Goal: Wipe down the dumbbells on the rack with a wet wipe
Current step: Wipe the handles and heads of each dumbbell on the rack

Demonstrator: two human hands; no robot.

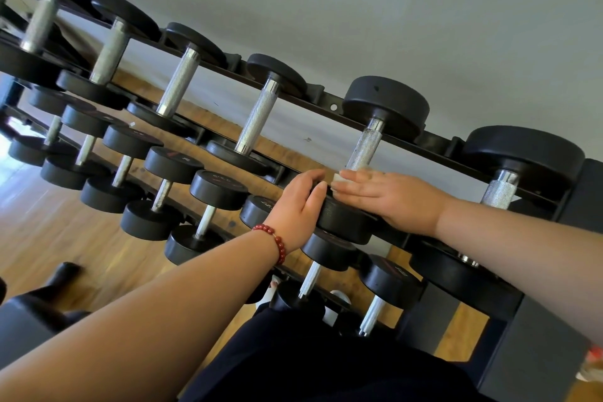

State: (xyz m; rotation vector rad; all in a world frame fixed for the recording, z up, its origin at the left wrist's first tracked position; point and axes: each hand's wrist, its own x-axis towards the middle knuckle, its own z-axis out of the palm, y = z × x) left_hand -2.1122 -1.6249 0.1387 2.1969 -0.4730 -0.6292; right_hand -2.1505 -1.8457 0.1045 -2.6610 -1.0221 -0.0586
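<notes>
The wet wipe (337,180) lies pressed under the flat, open fingers of the right hand (388,199), only a white corner showing at the fingertips, on top of the near head of a dumbbell (346,219) on the rack's (326,101) upper row, at the foot of that dumbbell's knurled handle (363,150). The left hand (298,206) cups the same head's side, holding nothing. The wipe could bunch or slip off, since a flat palm merely pins it; pushing hard might roll the dumbbell in its cradle.
</notes>
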